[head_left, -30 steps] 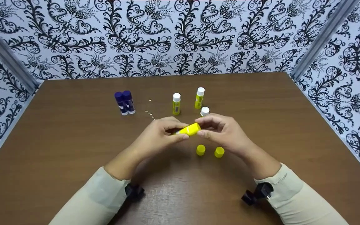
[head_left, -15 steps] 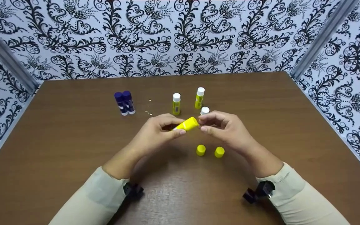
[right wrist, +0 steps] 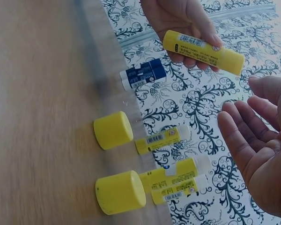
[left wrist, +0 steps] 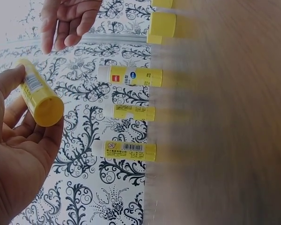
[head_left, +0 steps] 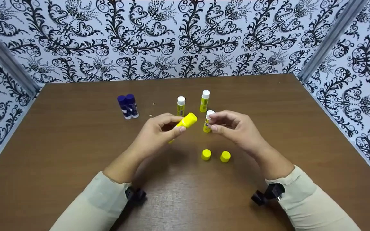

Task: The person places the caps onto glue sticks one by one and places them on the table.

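Observation:
My left hand (head_left: 154, 133) holds a yellow glue stick (head_left: 187, 121) tilted above the table, its yellow-capped end pointing up and to the right. In the right wrist view the same glue stick (right wrist: 203, 52) shows its printed label between thumb and fingers. My right hand (head_left: 241, 130) is apart from it, fingers loosely bent, palm bare in the right wrist view. Just behind its fingertips stands a yellow glue stick with a white top (head_left: 207, 123). Two loose yellow caps (head_left: 206, 155) stand on the table in front of the hands.
Two more white-topped glue sticks (head_left: 205, 101) stand farther back on the brown table (head_left: 75, 138). A pair of dark blue glue sticks (head_left: 128, 106) stands side by side at the left. Small pale crumbs lie between them. Patterned walls (head_left: 146, 41) enclose the back and sides.
The right hand has let go of the glue stick's yellow end and drawn off to the right. The left hand has lifted and moved left with the glue stick, tipping it more upright.

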